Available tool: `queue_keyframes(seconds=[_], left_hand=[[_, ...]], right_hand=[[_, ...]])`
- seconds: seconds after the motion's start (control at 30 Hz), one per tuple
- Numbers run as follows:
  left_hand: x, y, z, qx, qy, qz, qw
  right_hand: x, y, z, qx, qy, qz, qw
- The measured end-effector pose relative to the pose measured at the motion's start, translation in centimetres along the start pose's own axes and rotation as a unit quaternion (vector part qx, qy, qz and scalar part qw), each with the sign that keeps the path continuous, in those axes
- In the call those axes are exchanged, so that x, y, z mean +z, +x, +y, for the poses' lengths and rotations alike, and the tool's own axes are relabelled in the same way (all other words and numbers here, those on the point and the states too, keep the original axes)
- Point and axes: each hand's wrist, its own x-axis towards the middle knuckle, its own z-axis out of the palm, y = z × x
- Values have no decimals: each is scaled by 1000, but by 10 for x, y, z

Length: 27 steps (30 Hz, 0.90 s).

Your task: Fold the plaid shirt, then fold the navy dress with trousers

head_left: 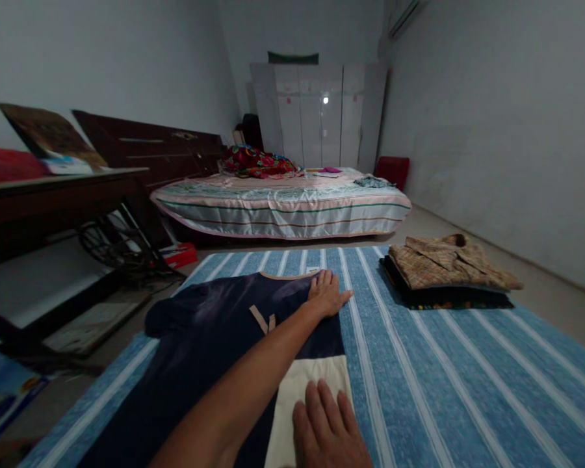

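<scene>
A dark navy short-sleeved garment (214, 331) lies spread on a blue striped cloth. It has a beige-edged neckline, two small beige strips on the chest and a cream panel (338, 370) at its right side. That side looks folded in, and no sleeve shows there. My left hand (327, 296) rests flat near the garment's shoulder, beside the neckline, with the thumb out over the striped cloth. Nearer to me, my right hand (329, 426) lies palm down on the cream panel, fingers stretched out. Part of the garment is hidden under my left forearm.
The striped cloth (448, 377) covers the surface before me. On its right sits a stack of folded clothes (453, 263), a brown checked one on top. Beyond stands a bed (283, 218) with a red floral blanket (258, 162). A sewing-machine table (63, 182) is at left.
</scene>
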Motion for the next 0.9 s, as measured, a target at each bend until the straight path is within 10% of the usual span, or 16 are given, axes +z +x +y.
queue_keyframes(seconds=[0.27, 0.9], left_hand=[[15, -61, 13, 37, -36, -51, 997], [29, -104, 22, 124, -56, -62, 989]], right_hand=[[3, 2, 1, -10, -3, 31, 999], [15, 1, 5, 4, -15, 54, 998]])
